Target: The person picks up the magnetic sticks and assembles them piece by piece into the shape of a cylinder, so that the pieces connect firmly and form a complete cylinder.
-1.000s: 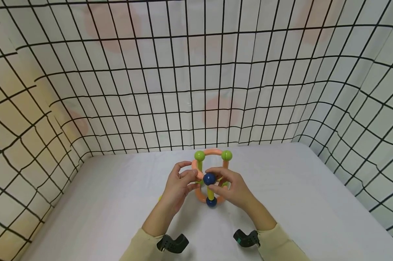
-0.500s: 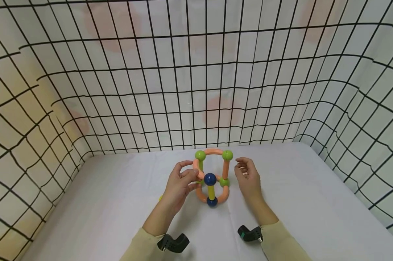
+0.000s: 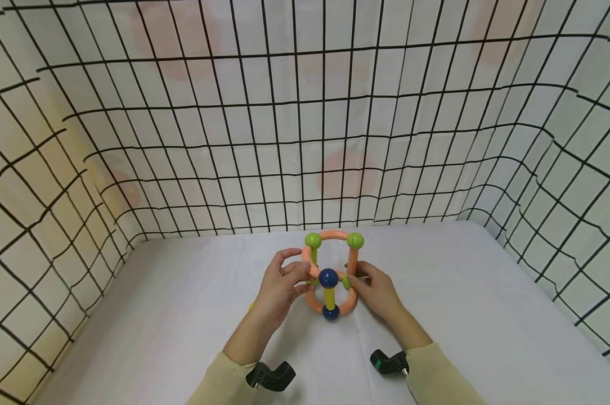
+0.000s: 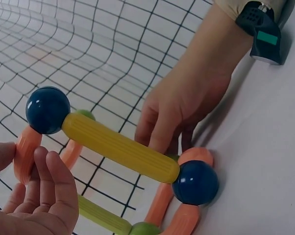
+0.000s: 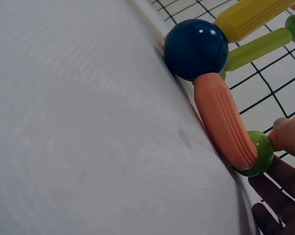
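Observation:
A ball-and-rod frame of orange, yellow and green rods stands on the white tabletop. At its front, a yellow rod [image 3: 329, 299] rises from the lower blue ball [image 4: 195, 182] to the upper blue ball [image 3: 328, 278]. My left hand [image 3: 279, 284] pinches the upper curved orange rod [image 4: 26, 152], which meets the upper blue ball. On the right side, my right hand [image 3: 379, 289] grips the base of the upright orange rod [image 3: 353, 260], thumb in front, beside the lower green ball [image 5: 260, 152]. Two more green balls sit at the top back corners, one of them a green ball [image 3: 355, 241] above this upright.
A small yellow piece [image 3: 251, 306] shows partly behind my left wrist. White walls with a black grid [image 3: 305, 124] enclose the white tabletop [image 3: 462, 304] at the back and sides. Each wrist wears a black camera, such as the right wrist camera [image 3: 388, 362].
My right hand left the upper blue ball, drew back to the right, then came in to the upright orange rod at its base. My left hand keeps its pinch on the curved orange rod.

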Action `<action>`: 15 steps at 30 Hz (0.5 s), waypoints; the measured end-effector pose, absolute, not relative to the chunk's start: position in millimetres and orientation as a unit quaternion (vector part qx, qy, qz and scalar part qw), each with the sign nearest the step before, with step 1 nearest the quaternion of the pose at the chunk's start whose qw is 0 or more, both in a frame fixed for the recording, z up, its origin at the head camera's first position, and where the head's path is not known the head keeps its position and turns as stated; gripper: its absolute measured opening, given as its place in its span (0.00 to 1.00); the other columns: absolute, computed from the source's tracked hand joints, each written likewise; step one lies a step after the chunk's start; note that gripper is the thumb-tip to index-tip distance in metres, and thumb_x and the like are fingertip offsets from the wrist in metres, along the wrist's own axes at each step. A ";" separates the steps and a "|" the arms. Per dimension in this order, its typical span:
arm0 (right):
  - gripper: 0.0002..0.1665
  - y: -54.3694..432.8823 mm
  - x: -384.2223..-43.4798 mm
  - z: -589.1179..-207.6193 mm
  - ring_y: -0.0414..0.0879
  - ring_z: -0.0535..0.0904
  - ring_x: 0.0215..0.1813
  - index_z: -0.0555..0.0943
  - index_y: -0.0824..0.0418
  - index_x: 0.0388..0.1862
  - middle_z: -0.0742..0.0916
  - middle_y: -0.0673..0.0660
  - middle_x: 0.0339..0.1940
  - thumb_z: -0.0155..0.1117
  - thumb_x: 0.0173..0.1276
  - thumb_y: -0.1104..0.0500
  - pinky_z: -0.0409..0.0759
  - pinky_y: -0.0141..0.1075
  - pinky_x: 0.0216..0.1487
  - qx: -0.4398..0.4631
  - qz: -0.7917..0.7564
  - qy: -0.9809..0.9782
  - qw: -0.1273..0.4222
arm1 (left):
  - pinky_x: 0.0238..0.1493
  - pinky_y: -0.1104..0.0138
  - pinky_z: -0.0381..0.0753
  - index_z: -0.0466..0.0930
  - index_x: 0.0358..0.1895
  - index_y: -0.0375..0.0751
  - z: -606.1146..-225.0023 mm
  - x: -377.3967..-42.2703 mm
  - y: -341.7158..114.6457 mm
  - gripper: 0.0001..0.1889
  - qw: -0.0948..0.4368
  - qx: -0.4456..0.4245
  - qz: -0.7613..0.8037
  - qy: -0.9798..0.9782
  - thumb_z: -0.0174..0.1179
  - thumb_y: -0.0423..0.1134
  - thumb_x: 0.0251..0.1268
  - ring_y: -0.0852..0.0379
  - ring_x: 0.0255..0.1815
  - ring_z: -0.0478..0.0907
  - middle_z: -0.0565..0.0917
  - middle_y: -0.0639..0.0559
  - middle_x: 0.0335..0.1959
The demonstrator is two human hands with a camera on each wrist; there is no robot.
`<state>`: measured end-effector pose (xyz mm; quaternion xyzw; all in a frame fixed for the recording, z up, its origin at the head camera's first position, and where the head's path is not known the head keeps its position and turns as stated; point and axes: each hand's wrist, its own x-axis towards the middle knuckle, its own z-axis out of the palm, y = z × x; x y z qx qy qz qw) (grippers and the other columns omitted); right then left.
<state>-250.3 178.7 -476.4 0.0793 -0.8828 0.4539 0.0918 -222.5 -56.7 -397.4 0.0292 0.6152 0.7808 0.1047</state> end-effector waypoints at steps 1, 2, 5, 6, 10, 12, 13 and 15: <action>0.18 178.7 -250.1 -476.6 0.50 0.83 0.54 0.82 0.55 0.59 0.88 0.55 0.50 0.64 0.72 0.54 0.80 0.45 0.57 0.081 0.452 -0.883 0.095 | 0.43 0.66 0.85 0.63 0.66 0.44 -397.7 -222.7 -56.5 0.25 0.105 0.029 0.781 0.614 0.62 0.39 0.71 0.57 0.39 0.84 0.86 0.55 0.35; 0.18 178.6 -250.0 -476.7 0.49 0.83 0.53 0.82 0.55 0.59 0.88 0.55 0.50 0.64 0.72 0.55 0.80 0.44 0.56 0.082 0.451 -0.883 0.097 | 0.43 0.65 0.85 0.64 0.66 0.44 -398.0 -222.8 -56.4 0.25 0.104 0.030 0.782 0.614 0.61 0.38 0.71 0.57 0.39 0.84 0.86 0.55 0.35; 0.17 177.8 -249.6 -476.5 0.49 0.83 0.52 0.82 0.55 0.59 0.88 0.55 0.50 0.64 0.72 0.55 0.81 0.43 0.55 0.080 0.448 -0.885 0.098 | 0.43 0.65 0.85 0.64 0.66 0.44 -399.5 -223.2 -56.3 0.24 0.105 0.032 0.783 0.613 0.61 0.37 0.71 0.57 0.38 0.84 0.86 0.55 0.34; 0.17 177.6 -249.9 -476.9 0.49 0.83 0.52 0.82 0.55 0.58 0.88 0.55 0.50 0.64 0.72 0.55 0.81 0.44 0.55 0.079 0.446 -0.886 0.098 | 0.43 0.65 0.85 0.64 0.66 0.44 -399.9 -223.3 -56.3 0.24 0.105 0.033 0.783 0.612 0.61 0.37 0.71 0.57 0.38 0.84 0.86 0.55 0.34; 0.17 177.5 -251.3 -478.8 0.49 0.84 0.52 0.82 0.54 0.58 0.88 0.55 0.50 0.65 0.72 0.56 0.81 0.44 0.54 0.078 0.440 -0.889 0.101 | 0.43 0.64 0.85 0.65 0.65 0.44 -400.3 -223.3 -56.2 0.24 0.105 0.033 0.784 0.610 0.61 0.37 0.70 0.58 0.37 0.84 0.86 0.55 0.34; 0.17 177.6 -251.9 -479.9 0.49 0.84 0.51 0.82 0.54 0.57 0.88 0.55 0.50 0.65 0.71 0.56 0.81 0.43 0.53 0.081 0.439 -0.889 0.106 | 0.43 0.64 0.85 0.65 0.65 0.44 -400.3 -223.4 -56.2 0.24 0.105 0.032 0.785 0.610 0.61 0.37 0.70 0.58 0.37 0.84 0.86 0.55 0.34; 0.17 177.5 -251.8 -480.1 0.48 0.84 0.51 0.82 0.54 0.57 0.88 0.55 0.50 0.65 0.71 0.56 0.81 0.42 0.53 0.083 0.438 -0.889 0.107 | 0.43 0.64 0.85 0.65 0.65 0.44 -400.3 -223.2 -56.3 0.24 0.105 0.031 0.785 0.610 0.61 0.37 0.71 0.58 0.37 0.84 0.86 0.55 0.34; 0.17 177.3 -251.6 -480.3 0.48 0.84 0.50 0.83 0.54 0.57 0.88 0.54 0.49 0.66 0.71 0.56 0.81 0.42 0.52 0.086 0.436 -0.889 0.111 | 0.43 0.65 0.86 0.65 0.65 0.44 -400.1 -223.1 -56.4 0.24 0.105 0.031 0.784 0.611 0.61 0.37 0.71 0.58 0.37 0.84 0.86 0.55 0.35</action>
